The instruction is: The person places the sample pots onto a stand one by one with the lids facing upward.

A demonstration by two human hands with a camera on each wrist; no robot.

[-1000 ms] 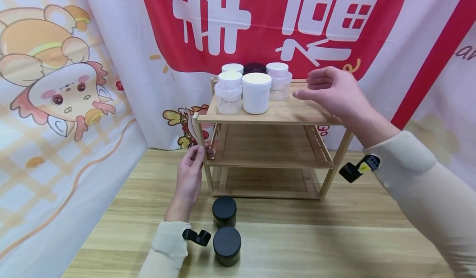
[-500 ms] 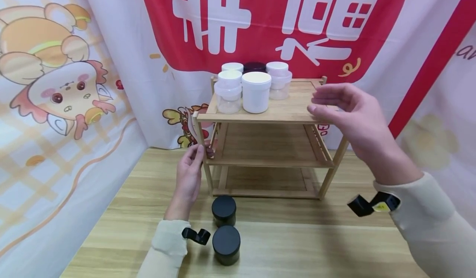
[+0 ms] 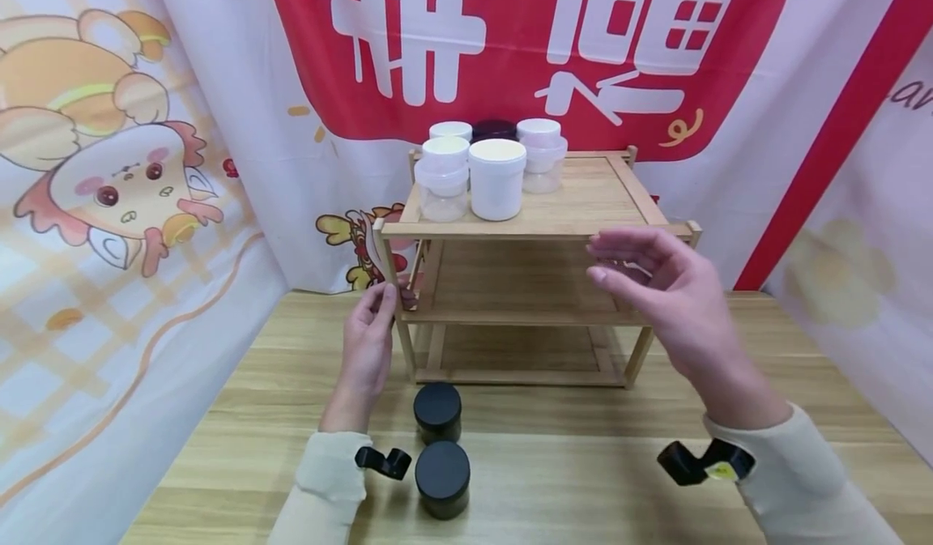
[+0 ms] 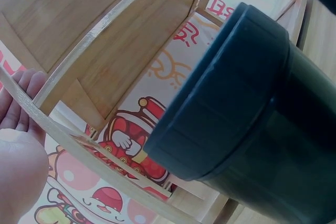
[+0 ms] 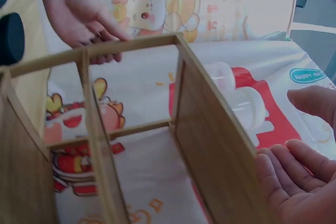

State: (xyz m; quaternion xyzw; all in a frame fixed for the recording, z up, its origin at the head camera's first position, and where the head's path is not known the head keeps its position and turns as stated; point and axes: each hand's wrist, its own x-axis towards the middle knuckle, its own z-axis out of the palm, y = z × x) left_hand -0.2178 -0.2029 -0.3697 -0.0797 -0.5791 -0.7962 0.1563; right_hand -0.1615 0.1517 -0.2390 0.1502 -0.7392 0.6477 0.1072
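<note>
My left hand (image 3: 367, 347) grips the left front post of a three-tier wooden shelf (image 3: 598, 201), thumb in front and fingers behind it. In the right wrist view the same left hand (image 5: 79, 14) is at the frame's side. My right hand (image 3: 674, 306) hovers before the shelf's right front corner, fingers bent loosely, holding nothing. On the top tier stand a white tub (image 3: 499, 185), a clear jar with a white lid (image 3: 443, 180), another clear jar (image 3: 543, 160), a dark lid (image 3: 495, 130) and a white lid (image 3: 450, 129) behind.
Two black lidded jars stand on the wooden table before the shelf, one rear jar (image 3: 437, 407) and one front jar (image 3: 442, 476). A black jar (image 4: 220, 98) fills much of the left wrist view. Printed cloth (image 3: 656, 116) hangs behind and at both sides.
My right hand has drawn back from beside the tubs on the top tier and lowered toward me, in front of the shelf. My left hand stays on the post; the jars have not moved.
</note>
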